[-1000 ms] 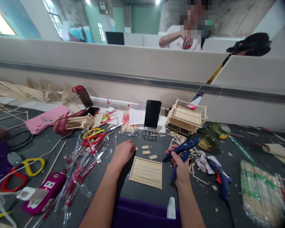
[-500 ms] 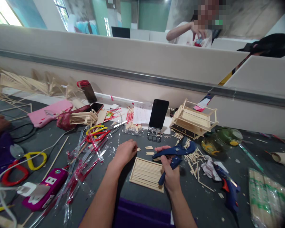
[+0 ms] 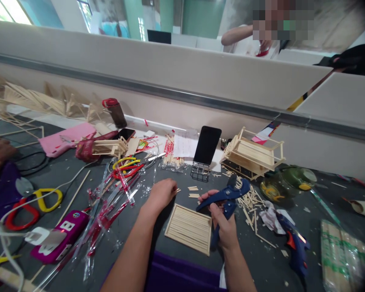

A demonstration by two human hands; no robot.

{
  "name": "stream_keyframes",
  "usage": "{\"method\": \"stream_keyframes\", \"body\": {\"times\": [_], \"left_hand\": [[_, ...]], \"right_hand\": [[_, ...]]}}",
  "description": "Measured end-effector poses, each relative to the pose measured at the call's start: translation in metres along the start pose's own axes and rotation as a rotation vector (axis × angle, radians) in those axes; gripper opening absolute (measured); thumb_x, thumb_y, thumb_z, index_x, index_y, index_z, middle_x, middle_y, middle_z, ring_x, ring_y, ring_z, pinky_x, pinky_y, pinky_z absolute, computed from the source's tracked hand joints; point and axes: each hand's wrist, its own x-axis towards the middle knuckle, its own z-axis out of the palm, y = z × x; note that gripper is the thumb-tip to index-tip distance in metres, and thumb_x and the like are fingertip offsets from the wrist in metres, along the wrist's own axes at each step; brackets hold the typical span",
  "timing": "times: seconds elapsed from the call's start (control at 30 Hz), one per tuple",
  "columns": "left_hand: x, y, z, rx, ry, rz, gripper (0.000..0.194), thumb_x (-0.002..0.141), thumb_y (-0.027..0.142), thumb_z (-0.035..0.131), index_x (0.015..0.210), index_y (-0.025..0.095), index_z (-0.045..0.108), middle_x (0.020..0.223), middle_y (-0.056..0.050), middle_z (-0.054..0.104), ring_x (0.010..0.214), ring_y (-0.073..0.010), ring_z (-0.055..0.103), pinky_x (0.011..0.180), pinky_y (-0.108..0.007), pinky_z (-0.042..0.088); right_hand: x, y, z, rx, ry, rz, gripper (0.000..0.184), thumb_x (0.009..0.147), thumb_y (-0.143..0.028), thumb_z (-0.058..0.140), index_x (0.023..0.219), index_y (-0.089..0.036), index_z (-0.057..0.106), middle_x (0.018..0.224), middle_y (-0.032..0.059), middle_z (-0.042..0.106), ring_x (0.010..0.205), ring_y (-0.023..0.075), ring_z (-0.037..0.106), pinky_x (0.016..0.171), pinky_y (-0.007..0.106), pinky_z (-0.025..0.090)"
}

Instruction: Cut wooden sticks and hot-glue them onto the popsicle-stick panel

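My right hand is wrapped round a blue hand cutter, its head pointing up and to the right. The cutter's handles are spread apart. My left hand rests on the table with its fingers curled together; a short wooden stick end shows at the fingertips, and whether it is gripped is hidden. Between my hands lies a flat rectangular panel of wooden sticks with a raised edge. Just beyond it are small groups of short cut sticks.
A phone stands on a wire holder. Behind the cutter are a stick-built frame, scattered stick offcuts and a glass jar. A glue gun lies right; plastic wrappers and a purple power strip lie left.
The cutter's lower handle has swung away from the panel, and the handles sit wider apart. My left hand stays at the same spot. The view has shifted slightly.
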Motion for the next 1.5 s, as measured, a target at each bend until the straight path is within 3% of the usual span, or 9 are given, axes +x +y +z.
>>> {"method": "stream_keyframes", "body": {"times": [0.27, 0.4, 0.67, 0.8, 1.1, 1.3, 1.5], "left_hand": [[-0.002, 0.006, -0.001, 0.028, -0.007, 0.014, 0.007, 0.073, 0.016, 0.059, 0.072, 0.02, 0.064, 0.083, -0.006, 0.062, 0.081, -0.0201, 0.06, 0.065, -0.027, 0.039], [0.0, 0.006, -0.001, 0.066, 0.004, 0.024, 0.008, 0.077, 0.022, 0.058, 0.073, 0.021, 0.064, 0.083, -0.006, 0.064, 0.078, -0.021, 0.061, 0.065, -0.028, 0.039], [0.004, 0.007, 0.002, 0.084, -0.014, -0.052, 0.007, 0.072, 0.019, 0.059, 0.073, 0.02, 0.066, 0.083, -0.01, 0.069, 0.08, -0.0266, 0.064, 0.062, -0.029, 0.039], [0.0, 0.01, 0.0, 0.103, -0.027, -0.053, 0.012, 0.075, 0.022, 0.056, 0.07, 0.018, 0.067, 0.08, -0.013, 0.068, 0.079, -0.0277, 0.064, 0.063, -0.03, 0.04], [-0.002, 0.012, -0.004, 0.114, -0.022, -0.016, 0.011, 0.075, 0.021, 0.055, 0.074, 0.02, 0.067, 0.089, -0.008, 0.068, 0.083, -0.0224, 0.063, 0.064, -0.026, 0.039], [0.004, 0.007, 0.002, 0.07, -0.036, -0.074, 0.021, 0.072, 0.019, 0.059, 0.092, 0.021, 0.065, 0.091, -0.007, 0.07, 0.083, -0.0218, 0.063, 0.061, -0.026, 0.037], [0.007, 0.002, 0.003, 0.02, -0.062, -0.068, 0.011, 0.071, 0.019, 0.062, 0.081, 0.022, 0.067, 0.087, -0.004, 0.069, 0.081, -0.0186, 0.062, 0.061, -0.024, 0.037]], "right_hand": [[0.002, -0.012, -0.01, 0.041, 0.147, -0.085, 0.026, 0.079, -0.032, 0.062, 0.104, -0.026, 0.058, 0.099, 0.0046, 0.065, 0.096, 0.0237, 0.063, 0.091, 0.047, 0.045], [0.003, -0.013, -0.017, 0.041, 0.19, -0.131, 0.025, 0.08, -0.031, 0.061, 0.104, -0.026, 0.058, 0.096, 0.0039, 0.065, 0.094, 0.0234, 0.063, 0.089, 0.048, 0.046], [0.008, -0.016, -0.025, 0.019, 0.263, -0.167, 0.036, 0.079, -0.031, 0.061, 0.114, -0.025, 0.056, 0.102, 0.0061, 0.066, 0.09, 0.0218, 0.064, 0.089, 0.048, 0.046], [0.008, -0.017, -0.027, 0.053, 0.271, -0.17, 0.035, 0.077, -0.028, 0.063, 0.112, -0.024, 0.057, 0.1, 0.0052, 0.066, 0.089, 0.0215, 0.064, 0.091, 0.048, 0.045], [0.009, -0.012, -0.028, 0.053, 0.255, -0.174, 0.036, 0.077, -0.029, 0.063, 0.111, -0.022, 0.056, 0.096, 0.0043, 0.066, 0.092, 0.0217, 0.064, 0.094, 0.048, 0.043], [0.01, -0.01, -0.029, 0.015, 0.263, -0.181, 0.038, 0.077, -0.03, 0.064, 0.113, -0.023, 0.055, 0.098, 0.0051, 0.067, 0.092, 0.0219, 0.064, 0.092, 0.047, 0.045], [0.01, -0.008, -0.03, 0.039, 0.247, -0.178, 0.036, 0.077, -0.029, 0.064, 0.111, -0.022, 0.056, 0.099, 0.0048, 0.067, 0.093, 0.0221, 0.065, 0.093, 0.047, 0.044]]}}
